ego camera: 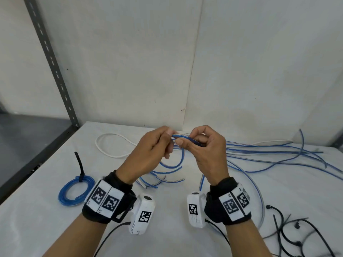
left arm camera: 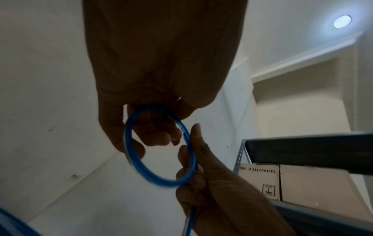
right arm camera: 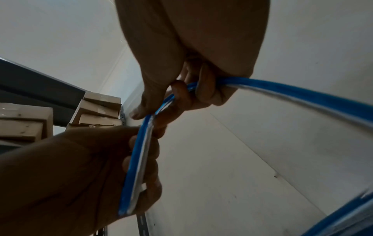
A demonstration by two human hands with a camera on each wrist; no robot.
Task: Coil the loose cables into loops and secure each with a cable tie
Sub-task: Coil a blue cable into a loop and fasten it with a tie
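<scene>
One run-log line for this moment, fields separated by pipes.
step: coiling | left hand: holds blue cable loop | right hand: pinches the same cable | finished: tied blue coil on table | cable ties: untouched

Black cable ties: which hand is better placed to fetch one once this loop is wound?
Probably right: the black plastic cable ties lie beside the right hand; the left hand already pinches the blue cable loop.

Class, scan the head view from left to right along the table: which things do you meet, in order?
Tied blue coil → white cable → left hand → right hand → loose blue cables → black cable ties.
</scene>
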